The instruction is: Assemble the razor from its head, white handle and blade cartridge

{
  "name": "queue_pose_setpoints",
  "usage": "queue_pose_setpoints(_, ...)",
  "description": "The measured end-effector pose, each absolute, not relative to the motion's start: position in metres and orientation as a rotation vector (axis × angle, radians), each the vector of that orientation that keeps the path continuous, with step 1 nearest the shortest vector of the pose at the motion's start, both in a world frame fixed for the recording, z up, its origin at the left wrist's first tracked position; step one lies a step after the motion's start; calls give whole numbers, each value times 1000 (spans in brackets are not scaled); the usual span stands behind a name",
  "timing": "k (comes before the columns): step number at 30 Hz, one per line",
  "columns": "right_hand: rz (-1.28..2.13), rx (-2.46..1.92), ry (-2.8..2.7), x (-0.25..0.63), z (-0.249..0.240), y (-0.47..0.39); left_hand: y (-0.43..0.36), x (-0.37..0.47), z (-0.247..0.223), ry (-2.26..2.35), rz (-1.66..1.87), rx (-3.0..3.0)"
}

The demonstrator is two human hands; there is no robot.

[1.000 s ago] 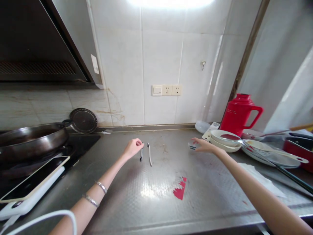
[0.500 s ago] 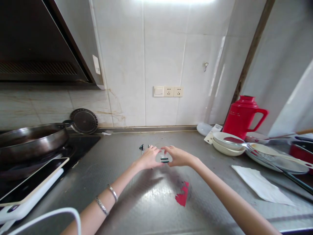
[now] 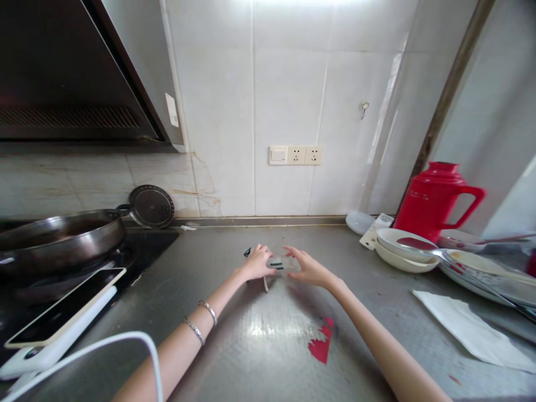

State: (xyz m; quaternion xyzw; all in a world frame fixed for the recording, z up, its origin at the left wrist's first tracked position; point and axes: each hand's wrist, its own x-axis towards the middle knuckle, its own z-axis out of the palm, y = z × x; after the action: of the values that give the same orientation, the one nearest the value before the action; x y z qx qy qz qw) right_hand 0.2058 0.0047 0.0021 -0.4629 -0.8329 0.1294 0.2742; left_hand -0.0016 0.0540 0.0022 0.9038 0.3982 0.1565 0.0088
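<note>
Near the middle of the grey metal counter (image 3: 218, 357), my left hand (image 3: 257, 263) curves beside a clear item (image 3: 277, 264) with dark green stripes. Its fingers are partly hidden, and whether they grip the item cannot be made out. My right hand (image 3: 307, 268) is on the item's other side, thumb and fingers spread apart, with nothing seen between them. A small dark object (image 3: 247, 252) lies just behind my left hand, and a thin pale piece (image 3: 265, 285) shows below it. Nearer the camera lies a torn red scrap (image 3: 321, 343).
At left are a steel pan (image 3: 62, 240) on the stove, a phone (image 3: 67, 307) and a white cable (image 3: 125, 336). At right stand a red thermos (image 3: 431, 201), stacked bowls (image 3: 406, 257) and a white paper (image 3: 473, 329). A switch and sockets (image 3: 295, 155) are on the wall.
My right hand has opened wider and moved away from my left hand, leaving a larger gap. The thin pale piece shows more below my left hand. The view has shifted slightly left.
</note>
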Motion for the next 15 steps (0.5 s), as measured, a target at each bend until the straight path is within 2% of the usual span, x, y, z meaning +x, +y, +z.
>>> queue_pose_setpoints(15,376,-1286,-2200,227,-28,23,75,4,-12,1301,340,2875)
